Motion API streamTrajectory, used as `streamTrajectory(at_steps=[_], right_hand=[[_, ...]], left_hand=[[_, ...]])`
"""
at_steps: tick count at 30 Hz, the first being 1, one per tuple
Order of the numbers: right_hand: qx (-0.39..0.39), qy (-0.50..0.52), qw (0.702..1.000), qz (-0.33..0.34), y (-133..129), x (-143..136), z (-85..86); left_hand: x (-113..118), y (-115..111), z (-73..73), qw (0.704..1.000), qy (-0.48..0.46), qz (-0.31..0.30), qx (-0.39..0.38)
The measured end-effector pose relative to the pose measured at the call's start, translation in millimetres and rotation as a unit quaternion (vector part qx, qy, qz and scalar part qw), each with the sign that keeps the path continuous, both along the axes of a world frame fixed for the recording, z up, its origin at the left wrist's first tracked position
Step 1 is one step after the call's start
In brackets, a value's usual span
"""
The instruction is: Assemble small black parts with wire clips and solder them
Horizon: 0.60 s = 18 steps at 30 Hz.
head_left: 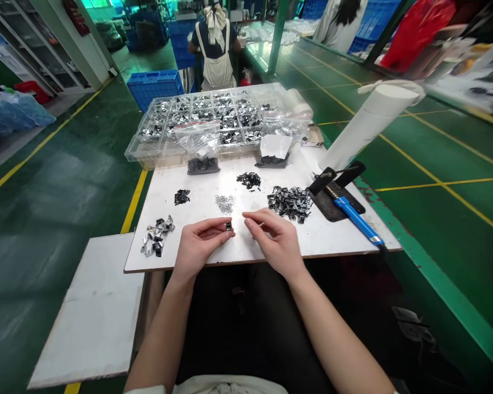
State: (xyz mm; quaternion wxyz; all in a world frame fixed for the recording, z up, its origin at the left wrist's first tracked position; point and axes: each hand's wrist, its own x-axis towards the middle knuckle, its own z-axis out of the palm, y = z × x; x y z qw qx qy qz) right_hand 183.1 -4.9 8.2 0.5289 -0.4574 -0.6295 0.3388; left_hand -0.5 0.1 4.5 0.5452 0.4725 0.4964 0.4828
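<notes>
Between its thumb and forefinger, my left hand (pixel 203 243) pinches a small dark metal part (pixel 229 225) above the white board (pixel 205 260). My right hand (pixel 275 235) is just to the right, apart from that part, its thumb and forefinger close together; whether a tiny piece is between them cannot be made out. Beyond the hands lie a pile of tiny silver pieces (pixel 225 204) and a pile of small black pieces (pixel 248 179). Another black pile (pixel 182 197) is at the left, above loose metal clips (pixel 158 235). A larger pile of dark shiny parts (pixel 290 203) lies beside my right hand.
A blue soldering-iron-like tool (pixel 357 220) rests on a black pad at the right, near a white roll (pixel 372 123). Two plastic bags (pixel 203 150) stand before a divided clear tray (pixel 209 112). A person (pixel 216 46) is beyond the tray.
</notes>
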Motion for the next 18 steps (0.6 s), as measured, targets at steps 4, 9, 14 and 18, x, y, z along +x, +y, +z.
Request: streamTrajectory(at_steps=[4, 9, 14, 18], right_hand=[[0.077, -0.131, 0.963, -0.222, -11, 64, -0.9], [0.012, -0.416, 0.827, -0.379, -4, 161, -23.5], [-0.036, -0.498, 0.798, -0.338, -17, 190, -33.1], [-0.07, -0.515, 0.787, -0.331, -63, 196, -16.1]], left_hand=[[-1, -1, 1.1, 1.0, 0.004, -0.001, -0.017], [-4, -2, 1.2, 1.0, 0.006, -0.023, -0.013], [-4, -3, 0.7, 0.999, 0.012, -0.035, -0.004], [-4, -3, 3.5, 0.999, 0.019, -0.037, 0.003]])
